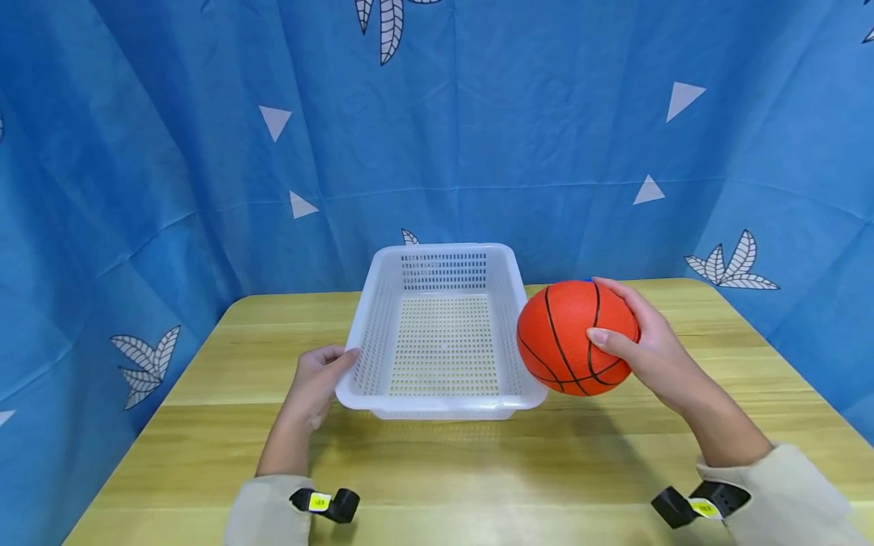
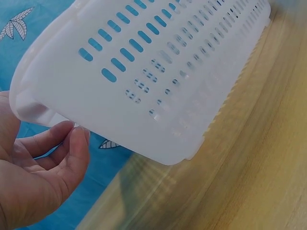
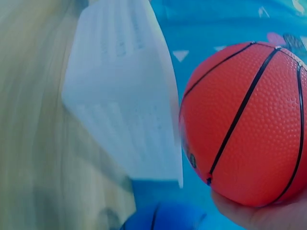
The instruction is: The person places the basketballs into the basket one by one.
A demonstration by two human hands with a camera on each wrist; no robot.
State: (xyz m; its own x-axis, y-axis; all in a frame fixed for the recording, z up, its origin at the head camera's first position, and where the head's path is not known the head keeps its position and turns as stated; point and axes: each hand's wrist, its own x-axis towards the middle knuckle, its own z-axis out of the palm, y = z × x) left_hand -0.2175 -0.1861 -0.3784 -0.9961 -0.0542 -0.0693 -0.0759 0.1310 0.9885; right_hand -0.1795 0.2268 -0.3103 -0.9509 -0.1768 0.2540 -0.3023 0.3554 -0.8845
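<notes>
Basketball (image 1: 563, 338), white basket (image 1: 444, 403), both in hands (image 1: 645, 337), yellow wrist labels (image 1: 319, 502), unreadable

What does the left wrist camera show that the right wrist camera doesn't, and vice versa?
Only the left view shows the left hand, gripping the rim of the white perforated plastic basket. Only the right shows the right hand holding a round, black-lined red ball, and part of a black-lined blue ball. Both show the basket, the light wooden table and the blue patterned cloth backdrop.
</notes>
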